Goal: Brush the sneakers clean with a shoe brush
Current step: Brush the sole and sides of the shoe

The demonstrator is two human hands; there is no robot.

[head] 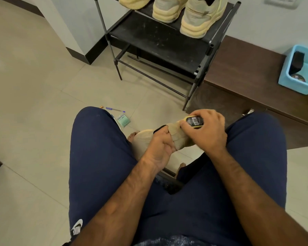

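A beige sneaker [176, 134] lies sideways between my knees, its sole turned to the left. My left hand [159, 146] grips it around the collar and heel tab. My right hand [207, 131] holds a yellow-edged shoe brush [194, 121] with a black barcode label on its back, pressed against the sneaker's upper near the toe end. Three more beige sneakers stand on the rack above, the nearest one [199, 20] at the right.
A black shoe rack [160, 41] stands in front of me on the tiled floor. A brown low bench [247, 77] at the right carries a blue bin [302, 70]. A pen [115, 109] and a green packet [123, 119] lie on the floor by my left knee.
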